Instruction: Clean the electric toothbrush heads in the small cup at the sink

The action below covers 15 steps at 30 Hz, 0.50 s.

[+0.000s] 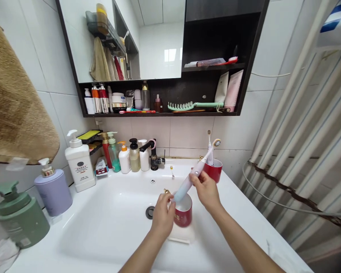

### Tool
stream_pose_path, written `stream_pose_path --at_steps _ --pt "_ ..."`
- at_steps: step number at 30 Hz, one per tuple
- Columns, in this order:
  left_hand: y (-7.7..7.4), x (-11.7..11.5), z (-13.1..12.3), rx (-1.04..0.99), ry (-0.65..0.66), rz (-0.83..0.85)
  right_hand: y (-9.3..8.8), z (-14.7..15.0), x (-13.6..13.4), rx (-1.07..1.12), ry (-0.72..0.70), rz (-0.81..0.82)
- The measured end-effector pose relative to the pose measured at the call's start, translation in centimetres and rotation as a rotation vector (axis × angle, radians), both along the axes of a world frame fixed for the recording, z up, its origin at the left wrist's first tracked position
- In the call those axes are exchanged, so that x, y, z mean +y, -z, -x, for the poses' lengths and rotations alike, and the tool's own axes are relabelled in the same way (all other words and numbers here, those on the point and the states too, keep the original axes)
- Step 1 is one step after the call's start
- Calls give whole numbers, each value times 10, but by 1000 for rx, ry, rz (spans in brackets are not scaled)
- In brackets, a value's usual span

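A home bathroom: washbasin [102, 223], tap [154, 155], mirror [159, 41], probably a towel [14, 98].

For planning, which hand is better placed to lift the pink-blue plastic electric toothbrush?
Probably the right hand: it grips the toothbrush midway; the left hand is at the nearer round red cup.

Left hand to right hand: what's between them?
The electric toothbrush, its lower part slanting over the near red cup, as the head view shows.
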<state>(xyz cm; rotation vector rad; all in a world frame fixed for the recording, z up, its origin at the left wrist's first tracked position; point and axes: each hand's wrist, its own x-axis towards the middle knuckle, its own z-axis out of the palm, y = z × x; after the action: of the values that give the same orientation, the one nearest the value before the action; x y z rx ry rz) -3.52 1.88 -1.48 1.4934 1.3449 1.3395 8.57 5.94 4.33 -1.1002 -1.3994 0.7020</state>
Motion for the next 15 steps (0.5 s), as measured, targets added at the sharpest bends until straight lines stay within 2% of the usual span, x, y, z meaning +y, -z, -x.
stream_pose_path --at_steps 2,6,9,12,15 --pt "8 0 -2 133 2 -25 6 1 9 -144 40 -21" --pt "17 6 -11 509 4 16 32 7 15 -445 42 -6" --pt "16 14 -15 571 20 4 45 8 18 -577 77 -16" --pt "7 25 -19 580 45 -63 43 3 28 -610 112 -13" --pt "-8 44 -26 595 56 -136 26 -6 50 -640 145 5"
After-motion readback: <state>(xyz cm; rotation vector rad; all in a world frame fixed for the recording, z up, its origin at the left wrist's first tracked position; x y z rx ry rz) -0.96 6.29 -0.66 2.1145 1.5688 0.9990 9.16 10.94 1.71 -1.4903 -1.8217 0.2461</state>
